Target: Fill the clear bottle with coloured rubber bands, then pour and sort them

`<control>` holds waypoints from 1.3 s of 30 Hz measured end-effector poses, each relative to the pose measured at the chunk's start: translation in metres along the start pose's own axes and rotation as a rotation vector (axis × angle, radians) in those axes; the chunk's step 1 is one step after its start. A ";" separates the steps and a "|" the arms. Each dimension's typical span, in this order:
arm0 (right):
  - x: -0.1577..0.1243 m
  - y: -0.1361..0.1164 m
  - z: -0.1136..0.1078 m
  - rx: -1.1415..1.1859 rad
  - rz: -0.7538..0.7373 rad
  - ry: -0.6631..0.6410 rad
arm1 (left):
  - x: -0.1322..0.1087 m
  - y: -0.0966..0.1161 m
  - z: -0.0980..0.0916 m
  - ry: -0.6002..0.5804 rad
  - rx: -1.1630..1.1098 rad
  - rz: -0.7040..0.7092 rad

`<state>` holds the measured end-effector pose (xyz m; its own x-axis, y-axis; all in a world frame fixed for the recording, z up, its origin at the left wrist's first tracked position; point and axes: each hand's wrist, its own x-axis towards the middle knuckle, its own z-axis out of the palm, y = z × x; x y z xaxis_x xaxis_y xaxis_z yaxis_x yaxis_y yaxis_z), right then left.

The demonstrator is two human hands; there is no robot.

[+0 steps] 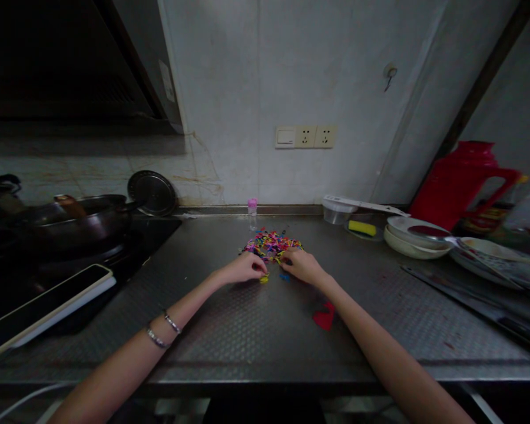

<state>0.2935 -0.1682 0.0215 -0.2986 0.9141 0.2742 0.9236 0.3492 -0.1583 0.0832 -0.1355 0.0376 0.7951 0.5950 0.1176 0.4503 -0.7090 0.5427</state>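
Observation:
A loose heap of small multicoloured pieces, which look like tiny rubber bands (pixel 271 241), lies on the metal counter (pixel 229 330). At the heap's near left edge is my left hand (pixel 247 268), fingers pinched together just above a small yellow cluster (pixel 264 280). My right hand (pixel 302 265) reaches into the near right edge, its thumb and fingertips closed among the pieces. What either pinch holds is too small to make out. A few blue pieces (pixel 284 277) lie apart between the hands. Behind the heap stands a small clear bottle with a pink cap (pixel 252 213).
A red cloth-like item (pixel 324 317) lies by my right forearm. To the left are a phone-like device (pixel 48 306) and a pan (pixel 79 221) on the stove. Bowls (pixel 417 241), a yellow sponge (pixel 362 228), a long dark blade (pixel 468 300) and a red jug (pixel 459 182) stand right.

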 end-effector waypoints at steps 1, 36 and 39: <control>0.000 -0.001 0.000 -0.010 0.003 -0.003 | 0.000 -0.001 0.002 -0.013 0.010 0.002; -0.005 -0.026 -0.006 0.344 -0.262 -0.106 | -0.005 -0.089 -0.030 0.391 -0.114 -0.347; -0.003 -0.019 -0.009 0.361 -0.243 -0.078 | -0.007 -0.092 -0.029 0.357 0.003 -0.357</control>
<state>0.2788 -0.1791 0.0322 -0.5272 0.8043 0.2743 0.6851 0.5933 -0.4227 0.0238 -0.0633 0.0111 0.4031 0.8925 0.2024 0.6705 -0.4385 0.5985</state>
